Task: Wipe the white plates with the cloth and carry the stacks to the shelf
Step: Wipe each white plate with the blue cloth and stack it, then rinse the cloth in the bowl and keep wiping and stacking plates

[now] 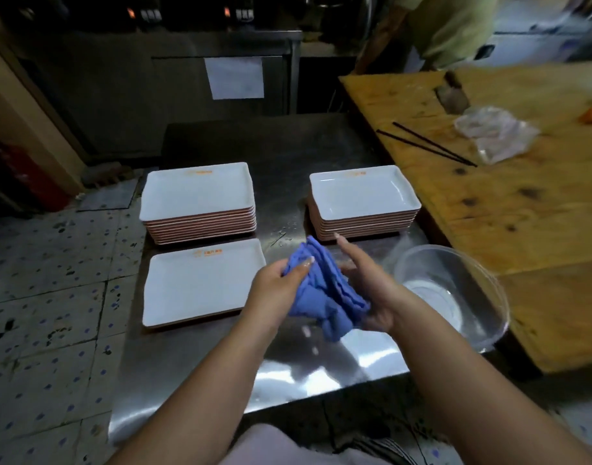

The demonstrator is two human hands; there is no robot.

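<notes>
A crumpled blue cloth (325, 290) hangs between both hands above the steel table (288, 374). My left hand (274, 280) pinches its upper left edge. My right hand (371, 290) holds the cloth from the right, its index finger stretched out toward the right stack. Two stacks of white rectangular plates stand at the back: a left stack (199, 203) and a right stack (363, 199). A single white plate (200, 281) lies flat in front of the left stack, left of my hands.
A clear plastic bowl (452, 297) holding a little water sits at the table's right edge. A wooden table (522, 203) on the right carries a cleaver, black chopsticks and a plastic bag. Another person (449, 28) stands behind it. Tiled floor lies to the left.
</notes>
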